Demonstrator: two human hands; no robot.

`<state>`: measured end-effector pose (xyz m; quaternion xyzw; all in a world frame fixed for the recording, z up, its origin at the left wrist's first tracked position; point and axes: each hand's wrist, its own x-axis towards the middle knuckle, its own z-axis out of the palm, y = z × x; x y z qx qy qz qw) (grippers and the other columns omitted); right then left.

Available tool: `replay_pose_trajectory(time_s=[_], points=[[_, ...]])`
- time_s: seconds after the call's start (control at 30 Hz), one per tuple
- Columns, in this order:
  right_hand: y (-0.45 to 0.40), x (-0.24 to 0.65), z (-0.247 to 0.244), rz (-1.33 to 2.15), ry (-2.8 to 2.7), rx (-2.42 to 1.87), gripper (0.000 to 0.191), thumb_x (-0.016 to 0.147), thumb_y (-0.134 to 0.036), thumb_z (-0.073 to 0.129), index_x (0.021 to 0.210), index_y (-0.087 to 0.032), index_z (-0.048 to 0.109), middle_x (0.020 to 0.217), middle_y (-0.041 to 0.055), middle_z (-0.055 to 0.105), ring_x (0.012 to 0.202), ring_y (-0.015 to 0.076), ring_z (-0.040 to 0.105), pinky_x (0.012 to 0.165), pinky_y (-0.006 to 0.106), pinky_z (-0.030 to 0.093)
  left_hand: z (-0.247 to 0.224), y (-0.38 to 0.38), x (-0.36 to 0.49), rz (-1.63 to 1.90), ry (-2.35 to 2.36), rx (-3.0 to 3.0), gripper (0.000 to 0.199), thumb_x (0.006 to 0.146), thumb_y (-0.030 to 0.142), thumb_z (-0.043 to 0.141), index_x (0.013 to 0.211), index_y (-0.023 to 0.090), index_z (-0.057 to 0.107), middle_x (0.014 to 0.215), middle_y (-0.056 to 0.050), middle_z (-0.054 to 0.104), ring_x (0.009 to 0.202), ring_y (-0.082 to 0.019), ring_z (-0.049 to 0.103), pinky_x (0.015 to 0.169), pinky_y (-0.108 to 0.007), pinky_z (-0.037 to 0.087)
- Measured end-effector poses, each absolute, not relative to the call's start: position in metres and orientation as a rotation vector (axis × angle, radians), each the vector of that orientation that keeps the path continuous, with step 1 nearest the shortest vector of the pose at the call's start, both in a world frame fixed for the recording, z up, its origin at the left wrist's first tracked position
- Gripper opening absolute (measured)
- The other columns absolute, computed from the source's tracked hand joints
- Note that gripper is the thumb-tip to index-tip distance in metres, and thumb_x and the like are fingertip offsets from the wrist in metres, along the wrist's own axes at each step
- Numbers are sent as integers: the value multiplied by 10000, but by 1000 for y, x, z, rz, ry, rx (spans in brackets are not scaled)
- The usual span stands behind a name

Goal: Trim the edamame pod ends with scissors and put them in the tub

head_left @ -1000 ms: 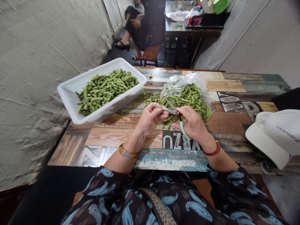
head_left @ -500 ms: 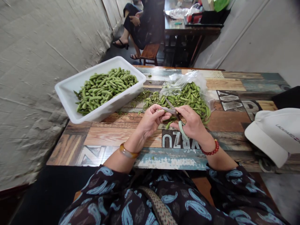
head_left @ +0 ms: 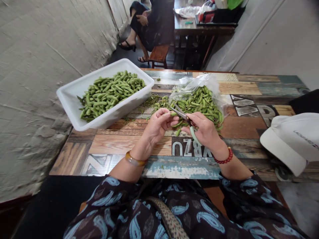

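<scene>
Between its fingertips my left hand (head_left: pixel 160 124) pinches a green pod (head_left: pixel 173 114). My right hand (head_left: pixel 203 129) is wrapped round the pale green handles of a pair of scissors (head_left: pixel 183 115); the parted blades point left, close to the pod. Just beyond my hands, a heap of pods (head_left: pixel 203 99) spills from a clear plastic bag (head_left: pixel 210 81). Small green trimmings (head_left: pixel 159 103) lie left of the heap. A white tub (head_left: pixel 112 121) holding many pods stands farther left on the table, tilted.
A white cap (head_left: pixel 294 139) lies at the right of the patterned wooden table (head_left: pixel 119 144). The rough wall (head_left: pixel 50 66) runs along the left. Behind the table, a person (head_left: pixel 159 26) sits on a wooden stool beside another table (head_left: pixel 184 31).
The scissor blades have shifted slightly against the piece at my left fingertips, where green now shows. The view has moved a little.
</scene>
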<state>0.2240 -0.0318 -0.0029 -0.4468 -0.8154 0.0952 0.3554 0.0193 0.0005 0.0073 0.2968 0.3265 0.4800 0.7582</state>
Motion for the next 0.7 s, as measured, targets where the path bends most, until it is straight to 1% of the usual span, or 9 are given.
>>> replay_pose_trajectory(time_s=[0.07, 0.1, 0.17, 0.23, 0.3, 0.4, 0.5, 0.6, 0.7], points=[[-31, 226, -3, 229, -2069, -1199, 440, 905, -453, 631, 1268, -208, 583, 1042, 106, 654, 755, 208, 615, 717, 357, 559, 10, 3, 16, 1075, 718, 642, 226, 715, 206, 743, 836, 168, 556, 792, -1, 688, 803, -156, 716, 775, -292, 598], [-31, 226, -3, 217, -2051, -1219, 444, 907, -463, 626, 1270, -209, 584, 1047, 106, 656, 760, 211, 617, 729, 362, 560, 10, 4, 15, 1077, 718, 645, 202, 726, 207, 715, 856, 173, 563, 785, 4, 671, 805, -156, 707, 777, -304, 596], [-31, 228, -2, 194, -2025, -1243, 451, 910, -475, 617, 1267, -201, 588, 1049, 109, 660, 773, 215, 620, 749, 371, 560, 10, 6, 14, 1046, 741, 675, 166, 750, 231, 668, 882, 179, 583, 733, 19, 617, 696, -128, 656, 673, -273, 574], [-30, 229, -1, 176, -2014, -1253, 451, 910, -479, 615, 1259, -193, 595, 1042, 109, 660, 768, 212, 620, 756, 371, 557, 6, 7, 16, 1001, 836, 796, 140, 776, 278, 653, 855, 172, 607, 648, 36, 541, 536, -86, 524, 526, -211, 472], [-30, 229, -1, 164, -2014, -1256, 455, 906, -478, 622, 1256, -189, 598, 1039, 109, 659, 772, 213, 623, 761, 370, 555, 0, 7, 19, 958, 968, 1068, 150, 794, 305, 660, 785, 159, 629, 609, 35, 504, 499, -74, 431, 492, -203, 379], [-30, 230, -1, 166, -2024, -1248, 470, 893, -477, 639, 1267, -195, 596, 1039, 107, 657, 822, 231, 635, 776, 374, 554, -10, 6, 24, 901, 1138, 1626, 119, 794, 263, 680, 743, 156, 670, 684, -5, 565, 622, -113, 495, 599, -240, 385], [-30, 229, -2, 178, -2016, -1235, 471, 885, -473, 652, 1268, -204, 596, 1045, 107, 657, 864, 242, 644, 780, 373, 557, -17, 4, 27, 770, 1253, 2022, 70, 781, 240, 709, 819, 183, 720, 782, -25, 586, 717, -152, 530, 659, -270, 389], [-31, 228, -2, 189, -2013, -1217, 456, 885, -464, 658, 1257, -208, 599, 1054, 106, 661, 858, 234, 646, 763, 358, 561, -21, 4, 27, 660, 1287, 2151, 68, 792, 195, 689, 851, 196, 723, 821, -29, 581, 754, -167, 549, 672, -278, 399], [-31, 227, -2, 186, -2015, -1216, 442, 889, -458, 654, 1252, -211, 601, 1047, 102, 664, 827, 224, 644, 742, 351, 563, -20, 7, 25, 743, 1272, 2104, 64, 798, 141, 643, 790, 181, 692, 810, -29, 581, 768, -165, 550, 688, -277, 403]])
